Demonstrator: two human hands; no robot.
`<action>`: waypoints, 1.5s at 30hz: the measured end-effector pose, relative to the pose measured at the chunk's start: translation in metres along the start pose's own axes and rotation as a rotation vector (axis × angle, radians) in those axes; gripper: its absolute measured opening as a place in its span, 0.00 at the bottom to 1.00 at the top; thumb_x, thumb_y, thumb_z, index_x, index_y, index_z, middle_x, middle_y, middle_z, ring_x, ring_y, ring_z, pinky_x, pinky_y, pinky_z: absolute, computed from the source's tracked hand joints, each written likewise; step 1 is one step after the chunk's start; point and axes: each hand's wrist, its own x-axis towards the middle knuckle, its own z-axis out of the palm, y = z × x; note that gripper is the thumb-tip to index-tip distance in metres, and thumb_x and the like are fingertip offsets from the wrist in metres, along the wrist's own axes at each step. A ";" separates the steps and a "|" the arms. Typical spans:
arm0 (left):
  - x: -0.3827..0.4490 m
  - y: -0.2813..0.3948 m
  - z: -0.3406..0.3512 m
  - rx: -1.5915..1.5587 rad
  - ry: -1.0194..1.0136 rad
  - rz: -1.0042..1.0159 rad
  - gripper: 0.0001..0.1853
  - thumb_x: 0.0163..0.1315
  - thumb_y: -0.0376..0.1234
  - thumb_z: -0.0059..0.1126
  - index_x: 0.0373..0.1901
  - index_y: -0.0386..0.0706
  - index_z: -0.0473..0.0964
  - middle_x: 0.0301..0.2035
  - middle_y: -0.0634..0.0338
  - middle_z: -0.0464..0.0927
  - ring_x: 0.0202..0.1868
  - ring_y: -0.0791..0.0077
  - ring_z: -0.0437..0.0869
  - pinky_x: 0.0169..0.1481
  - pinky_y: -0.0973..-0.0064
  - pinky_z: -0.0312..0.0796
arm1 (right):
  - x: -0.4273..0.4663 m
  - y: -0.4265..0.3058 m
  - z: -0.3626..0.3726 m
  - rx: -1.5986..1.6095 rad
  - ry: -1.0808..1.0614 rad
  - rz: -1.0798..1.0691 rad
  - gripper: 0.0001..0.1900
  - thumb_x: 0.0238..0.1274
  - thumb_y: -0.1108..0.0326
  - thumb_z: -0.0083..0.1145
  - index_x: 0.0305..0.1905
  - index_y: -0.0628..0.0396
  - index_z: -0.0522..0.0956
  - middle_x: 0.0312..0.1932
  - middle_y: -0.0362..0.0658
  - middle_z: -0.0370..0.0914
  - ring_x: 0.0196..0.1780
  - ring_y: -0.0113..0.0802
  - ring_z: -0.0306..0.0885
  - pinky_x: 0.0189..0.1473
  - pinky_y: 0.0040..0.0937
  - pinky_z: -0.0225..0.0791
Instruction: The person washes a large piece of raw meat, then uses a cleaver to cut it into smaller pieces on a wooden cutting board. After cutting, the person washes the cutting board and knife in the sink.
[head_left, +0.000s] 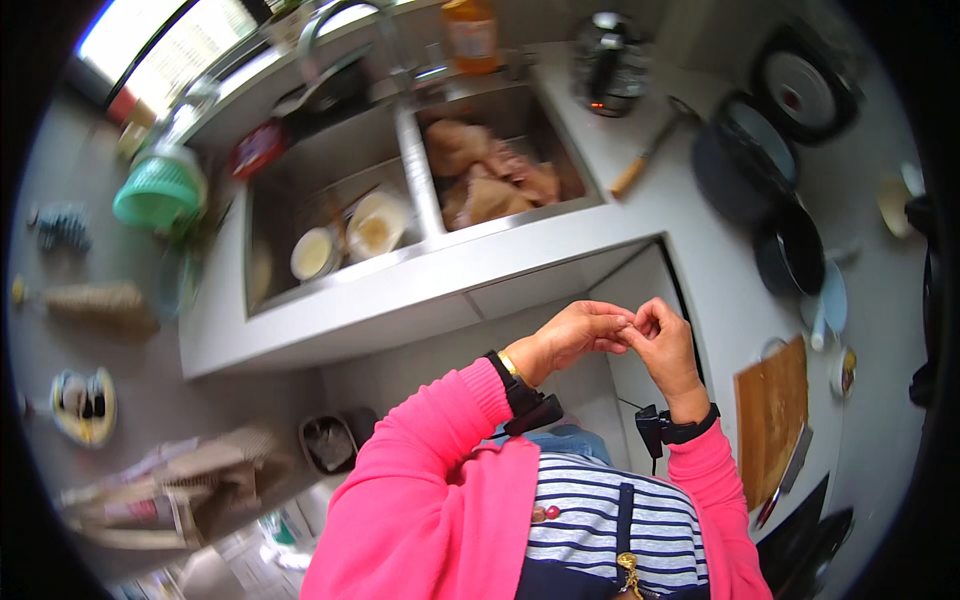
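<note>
My left hand (579, 334) and my right hand (660, 337) meet at the fingertips in front of my body, beyond the counter's front edge. Their thumbs and fingers touch; whether something small is between them cannot be told. Both wrists wear black straps with small devices, below pink sleeves. Farther off, the right sink basin holds blurred pieces of raw meat (487, 180). In the left basin stand a round container (313, 253) and a whitish bowl (377, 225). A wooden cutting board (772, 420) lies on the counter to the right, with a knife (787, 469) along its edge.
A glass kettle (609, 67) with an orange light stands right of the sink, near a wooden-handled utensil (645, 154). Dark pots (787, 251) line the right counter. An orange bottle (471, 37) stands behind the faucet. A green basket (157, 191) is at the left. A bin (328, 444) stands below.
</note>
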 end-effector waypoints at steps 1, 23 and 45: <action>-0.017 0.003 -0.009 -0.012 0.021 0.035 0.15 0.66 0.34 0.53 0.49 0.33 0.73 0.43 0.55 0.79 0.43 0.72 0.82 0.51 0.76 0.75 | 0.003 -0.009 0.014 0.009 -0.057 -0.032 0.09 0.49 0.76 0.65 0.28 0.58 0.72 0.21 0.33 0.68 0.25 0.18 0.62 0.26 0.19 0.60; -0.547 -0.202 -0.248 -0.813 1.791 0.808 0.34 0.65 0.55 0.46 0.58 0.34 0.65 0.64 0.49 0.62 0.69 0.51 0.54 0.68 0.36 0.34 | 0.020 -0.100 0.157 0.071 -0.649 -0.263 0.07 0.66 0.71 0.50 0.46 0.59 0.75 0.27 0.33 0.67 0.31 0.19 0.62 0.34 0.17 0.59; -0.194 0.105 -0.104 0.191 0.460 0.648 0.08 0.68 0.34 0.49 0.39 0.37 0.73 0.28 0.58 0.77 0.33 0.72 0.78 0.42 0.74 0.71 | -0.020 -0.070 0.043 -0.072 0.043 -0.032 0.08 0.59 0.67 0.54 0.42 0.56 0.77 0.28 0.46 0.78 0.32 0.39 0.77 0.37 0.35 0.70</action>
